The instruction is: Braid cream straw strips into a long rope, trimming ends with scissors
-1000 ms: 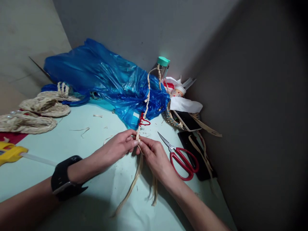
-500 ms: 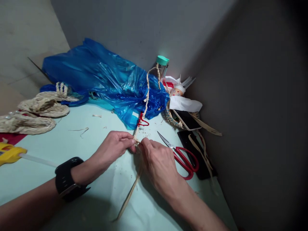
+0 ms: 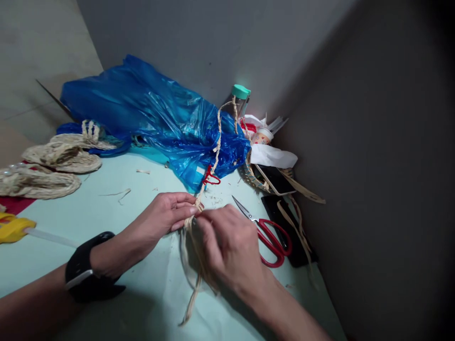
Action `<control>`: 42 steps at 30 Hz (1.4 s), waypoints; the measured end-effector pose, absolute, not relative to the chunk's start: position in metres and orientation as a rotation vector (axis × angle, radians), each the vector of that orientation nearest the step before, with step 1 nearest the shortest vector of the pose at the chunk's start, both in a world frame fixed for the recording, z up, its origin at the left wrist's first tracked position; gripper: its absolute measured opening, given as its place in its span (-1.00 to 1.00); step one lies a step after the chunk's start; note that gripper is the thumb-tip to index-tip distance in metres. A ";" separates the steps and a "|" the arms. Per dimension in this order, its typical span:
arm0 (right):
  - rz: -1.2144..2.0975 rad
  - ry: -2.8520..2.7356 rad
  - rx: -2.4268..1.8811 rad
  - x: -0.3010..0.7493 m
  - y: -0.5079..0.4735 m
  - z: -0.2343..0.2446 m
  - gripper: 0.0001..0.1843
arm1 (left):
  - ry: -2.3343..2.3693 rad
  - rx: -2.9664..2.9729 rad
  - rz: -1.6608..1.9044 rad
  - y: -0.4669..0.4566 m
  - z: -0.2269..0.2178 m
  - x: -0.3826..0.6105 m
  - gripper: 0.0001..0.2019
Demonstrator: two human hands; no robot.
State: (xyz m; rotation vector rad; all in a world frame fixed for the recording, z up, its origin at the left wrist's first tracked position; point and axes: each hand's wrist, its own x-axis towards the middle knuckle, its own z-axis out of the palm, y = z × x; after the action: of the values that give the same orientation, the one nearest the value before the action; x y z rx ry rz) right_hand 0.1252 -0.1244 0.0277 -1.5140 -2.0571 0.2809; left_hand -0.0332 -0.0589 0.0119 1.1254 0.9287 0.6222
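Observation:
My left hand (image 3: 170, 213) pinches a pale braided straw cord (image 3: 217, 147), thumb and fingers closed around it. My right hand (image 3: 231, 237) is bent at the same spot, its fingertips closed on the loose strands just below; they are partly hidden and blurred. Loose straw ends (image 3: 192, 300) hang toward me over the pale green surface. Farther up, a red string (image 3: 210, 176) is tied around the cord, which rises over a blue plastic bag. Scissors with red handles (image 3: 272, 241) lie just right of my right hand, their blades pointing away to the left.
A large blue plastic bag (image 3: 142, 104) lies along the back wall. Woven straw slippers (image 3: 46, 182) and a yellow glue gun (image 3: 16, 229) are at left. A bottle with a green lid (image 3: 241, 92), a paper cup (image 3: 263, 136) and a black phone-like slab (image 3: 302, 251) stand or lie at right.
My left hand has drawn slightly left. My right hand has turned and its fingers have shifted on the strands; the loose straw ends have swung and spread.

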 end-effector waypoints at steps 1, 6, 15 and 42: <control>0.335 -1.918 -1.547 0.128 -0.122 0.029 -0.74 | 0.919 1.119 0.622 -0.058 0.013 -0.034 -0.84; 1.068 -1.620 -1.479 0.129 -0.109 0.021 -0.70 | 0.838 1.088 0.592 -0.058 0.012 -0.036 -0.90; 1.167 -1.603 -1.431 0.126 -0.102 0.005 -0.60 | 0.897 1.160 0.592 -0.063 0.015 -0.033 -0.75; 1.299 -1.263 -1.279 0.125 -0.106 0.004 -0.68 | 0.972 2.746 0.875 -0.090 0.010 -0.037 -0.77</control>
State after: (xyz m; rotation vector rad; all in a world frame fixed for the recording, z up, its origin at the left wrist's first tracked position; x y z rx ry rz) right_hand 0.1246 -0.1059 0.0045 -1.2793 -1.2634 1.2990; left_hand -0.0371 -0.0903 0.0096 2.7457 0.9717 0.8754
